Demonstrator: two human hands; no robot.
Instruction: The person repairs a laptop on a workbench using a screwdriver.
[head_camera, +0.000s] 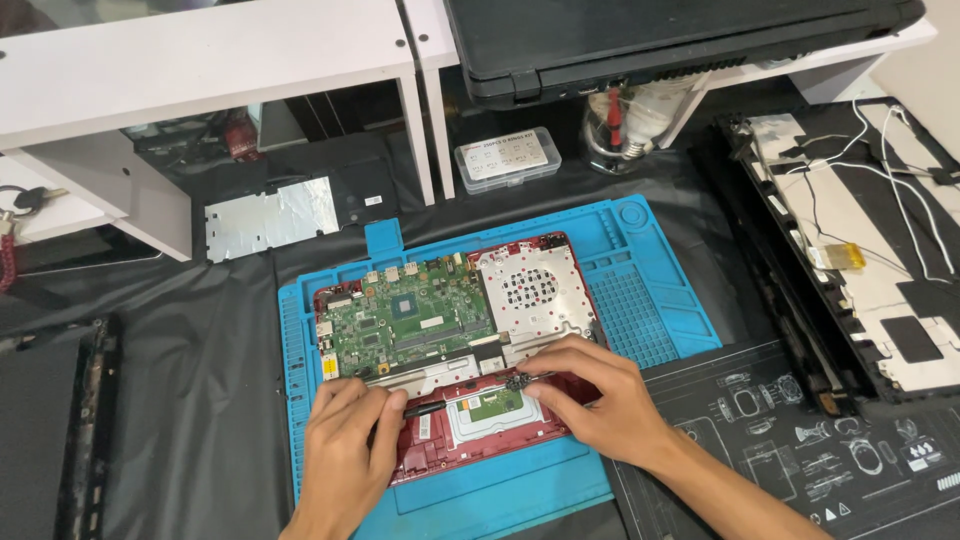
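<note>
An opened red laptop base (560, 262) lies on a blue repair mat (650, 290). Its green circuit board (405, 322) and a perforated silver plate (530, 290) are exposed. My left hand (345, 445) rests on the laptop's front left corner with its fingers curled around the handle of a thin black tool (470, 395). My right hand (595, 395) pinches the tool's far end near the middle of the laptop, just above a small green board (495, 405) in the touchpad area.
A black work mat (780, 440) with white outlines lies at the right. A dismantled laptop lid (870, 250) with white cables sits far right. A clear screw box (507, 158), white shelf legs (425, 130), a black laptop (650, 40) and a silver plate (268, 218) stand behind.
</note>
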